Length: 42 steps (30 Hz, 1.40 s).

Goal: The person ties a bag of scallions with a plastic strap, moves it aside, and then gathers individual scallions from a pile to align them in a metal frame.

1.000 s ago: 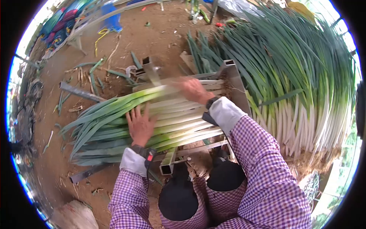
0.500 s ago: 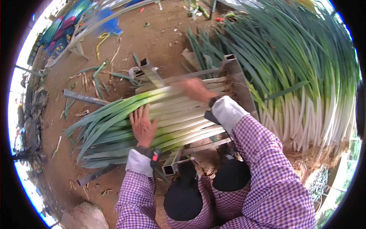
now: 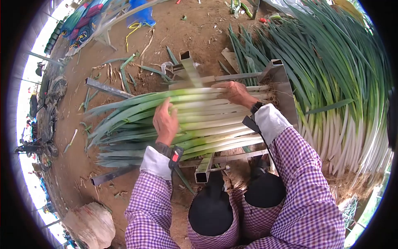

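Note:
A layer of long green onions point(image 3: 224, 118) lies side by side across a metal frame point(image 3: 286, 97), green leaves to the left and white stems and roots to the right. My left hand point(image 3: 166, 124) rests on the stalks where green turns to white, its fingers apart and a little bent. At the far edge of the layer, my right hand point(image 3: 239, 94) has its fingers bent around the white stem of the farthest stalk. Part of that stem is hidden beneath the hand.
To the right lies a large pile of green onions point(image 3: 331, 83), roots toward me. Square metal tubes point(image 3: 108, 88) stick out from the frame. Leaf scraps point(image 3: 124, 70) litter the dirt floor. A pale sack point(image 3: 90, 224) sits at the lower left, and a blue bag point(image 3: 141, 12) lies farther off.
The view has shifted, so the frame and onions appear farther right. My right hand, blurred before, now shows more clearly at the farthest stalk. My left hand has lifted slightly, its fingers less flat.

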Each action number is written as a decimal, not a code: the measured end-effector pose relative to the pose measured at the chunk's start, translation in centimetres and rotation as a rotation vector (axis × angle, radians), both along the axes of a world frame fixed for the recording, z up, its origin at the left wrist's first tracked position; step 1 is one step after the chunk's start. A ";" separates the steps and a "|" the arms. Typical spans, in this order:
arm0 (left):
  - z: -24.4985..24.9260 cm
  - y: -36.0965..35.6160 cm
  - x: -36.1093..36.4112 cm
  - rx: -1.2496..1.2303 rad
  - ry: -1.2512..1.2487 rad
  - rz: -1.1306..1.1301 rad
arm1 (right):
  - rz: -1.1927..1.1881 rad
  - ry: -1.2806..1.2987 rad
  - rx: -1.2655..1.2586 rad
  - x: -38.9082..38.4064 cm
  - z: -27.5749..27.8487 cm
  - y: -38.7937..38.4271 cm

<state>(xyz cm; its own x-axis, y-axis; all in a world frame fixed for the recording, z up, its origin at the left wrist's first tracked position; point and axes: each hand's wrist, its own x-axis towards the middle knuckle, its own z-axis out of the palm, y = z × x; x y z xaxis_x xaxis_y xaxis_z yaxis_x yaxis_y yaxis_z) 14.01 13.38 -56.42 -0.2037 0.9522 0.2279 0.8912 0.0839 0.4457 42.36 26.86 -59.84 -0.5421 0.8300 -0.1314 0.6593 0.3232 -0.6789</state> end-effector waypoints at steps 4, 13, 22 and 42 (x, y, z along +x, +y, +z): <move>1.1 1.3 -1.5 0.036 0.107 -0.005 | -0.010 0.067 0.003 0.1 0.1 -0.3; 1.6 4.6 -3.3 0.108 0.212 -0.211 | -0.040 0.108 0.027 0.2 -0.3 -0.3; -2.1 3.7 -4.2 -0.081 0.314 -0.225 | -0.042 0.130 0.165 0.1 -1.0 -0.2; -1.7 2.2 -2.4 0.012 0.371 -0.144 | -0.327 -0.183 0.605 2.8 -0.8 -4.5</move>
<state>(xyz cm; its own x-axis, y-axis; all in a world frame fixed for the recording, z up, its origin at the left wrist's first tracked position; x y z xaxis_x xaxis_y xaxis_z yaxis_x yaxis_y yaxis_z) 11.61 15.57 -58.11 0.0300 0.9618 0.2721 0.9942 -0.0569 0.0915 45.18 22.39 -60.63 -0.2657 0.9025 0.3389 0.8734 0.3741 -0.3116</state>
